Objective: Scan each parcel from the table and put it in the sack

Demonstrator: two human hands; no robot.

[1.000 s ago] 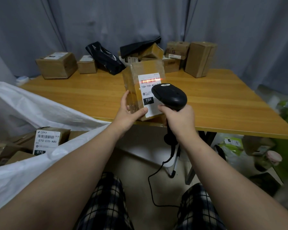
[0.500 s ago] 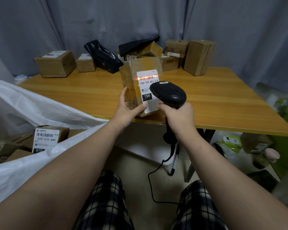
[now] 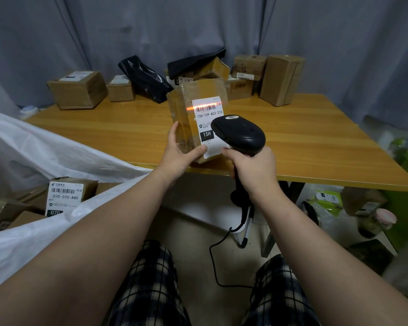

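My left hand (image 3: 179,155) grips a tall brown cardboard parcel (image 3: 193,100) upright over the table's near edge, its white label facing me. My right hand (image 3: 252,170) holds a black corded scanner (image 3: 240,134) just in front of the label. The scanner's red line falls across the barcode at the top of the label. The white sack (image 3: 21,241) lies open at my left, with several scanned boxes inside, one labelled 070-070-A80 (image 3: 65,196). Several more boxes (image 3: 78,89) and black bags (image 3: 146,78) wait along the far side of the wooden table (image 3: 316,142).
A grey curtain hangs behind the table. The scanner's cable (image 3: 222,262) trails down to the floor between my knees. Right of the table legs lie green packages (image 3: 327,201), a box and a pink-lidded jar (image 3: 384,216).
The parcel and scanner have shifted slightly up and left together; the red scan line stays on the barcode. Both grips are unchanged.
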